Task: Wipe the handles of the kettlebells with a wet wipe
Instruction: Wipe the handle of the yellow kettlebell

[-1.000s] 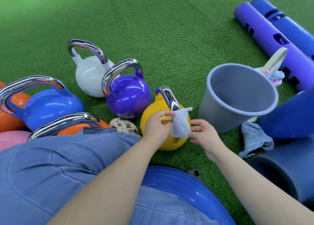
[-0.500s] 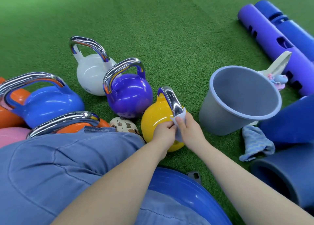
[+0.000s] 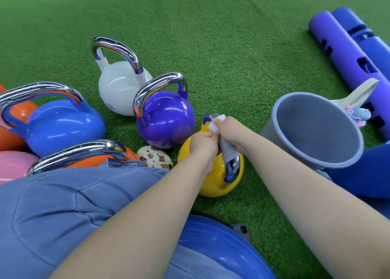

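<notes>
The yellow kettlebell [image 3: 211, 181] stands on the green turf just left of the gray bucket [image 3: 316, 131]. The right hand [image 3: 232, 131] grips a white wipe [image 3: 217, 123] wrapped round its chrome handle [image 3: 232, 169]; the left hand [image 3: 203, 143] grips the handle beside it.

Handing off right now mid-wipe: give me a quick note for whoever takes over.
Right hand: grips the wet wipe wrapped round the yellow kettlebell handle.
Left hand: grips the same handle beside it.
Done: nothing that can be confirmed; the yellow handle is mid-wipe.
Left: the purple kettlebell, white kettlebell, blue kettlebell and the orange and pink ones at the left edge. Grey bucket stands to the right.
</notes>
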A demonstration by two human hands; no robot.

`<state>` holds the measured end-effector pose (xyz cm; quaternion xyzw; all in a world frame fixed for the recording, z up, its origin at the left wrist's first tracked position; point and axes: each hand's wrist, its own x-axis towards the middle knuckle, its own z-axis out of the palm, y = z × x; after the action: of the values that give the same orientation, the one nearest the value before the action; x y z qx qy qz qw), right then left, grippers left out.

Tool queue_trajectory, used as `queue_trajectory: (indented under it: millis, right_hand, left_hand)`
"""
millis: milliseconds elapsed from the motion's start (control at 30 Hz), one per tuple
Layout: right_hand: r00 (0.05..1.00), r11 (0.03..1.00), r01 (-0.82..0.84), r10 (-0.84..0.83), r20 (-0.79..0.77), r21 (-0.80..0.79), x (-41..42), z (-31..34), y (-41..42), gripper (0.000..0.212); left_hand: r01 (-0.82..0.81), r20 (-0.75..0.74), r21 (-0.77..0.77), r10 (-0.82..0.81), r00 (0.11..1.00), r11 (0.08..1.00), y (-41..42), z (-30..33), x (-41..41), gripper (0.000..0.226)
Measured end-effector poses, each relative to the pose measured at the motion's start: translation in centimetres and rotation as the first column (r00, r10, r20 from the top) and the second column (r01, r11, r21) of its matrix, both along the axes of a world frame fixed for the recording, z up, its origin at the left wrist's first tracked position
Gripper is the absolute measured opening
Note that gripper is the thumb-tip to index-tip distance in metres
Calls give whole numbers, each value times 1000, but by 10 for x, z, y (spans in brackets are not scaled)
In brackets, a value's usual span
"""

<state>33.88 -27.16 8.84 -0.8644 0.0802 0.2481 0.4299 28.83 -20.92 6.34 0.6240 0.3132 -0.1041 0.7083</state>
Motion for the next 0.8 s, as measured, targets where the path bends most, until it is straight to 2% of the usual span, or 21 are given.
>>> queue_trajectory:
  millis: [100,167,267,367,500,533,567,633,667,733,800]
  right_hand:
    - [999,998,34,-32,-30,49,3,4,2,42]
    - [999,999,33,-33,4,31,1,4,1,46]
    - [998,998,23,-26,50,51,-8,-1,-8,46]
    - [997,990,27,-36,66,138,-26,-6,-20,37]
    - [998,971,60,-67,23,231,-50,-16,-36,38]
    - [997,973,60,-70,37,221,-56,-19,-38,38]
    - [993,989,49,-63,95,139,-61,-23,-42,39]
    - [956,983,90,-41,292,-158,-75,-27,-48,42]
    - [919,966,136,-40,393,-220,-83,-28,-48,46]
    - [884,967,172,-67,463,-187,-99,-28,-45,46]
    - [904,973,156,-71,422,-170,-111,-31,-39,40]
  left_hand:
    - [-6,33,-95,9,999,995,0,6,3,21]
    - [26,60,-109,-20,998,994,-1,7,0,16]
    - [104,88,-80,-96,991,991,1,7,-10,18]
    - [197,105,-45,-191,976,979,2,10,-22,23]
    - [332,74,51,-335,939,942,1,6,-38,23]
    - [373,66,79,-378,923,925,1,6,-42,21]
    - [410,58,100,-416,907,907,1,5,-44,18]
    - [492,31,168,-503,864,854,2,2,-49,17]
    - [529,8,221,-544,839,819,3,1,-50,18]
    - [542,-29,313,-563,826,780,5,-1,-50,22]
    - [510,-30,357,-535,844,783,8,3,-51,25]
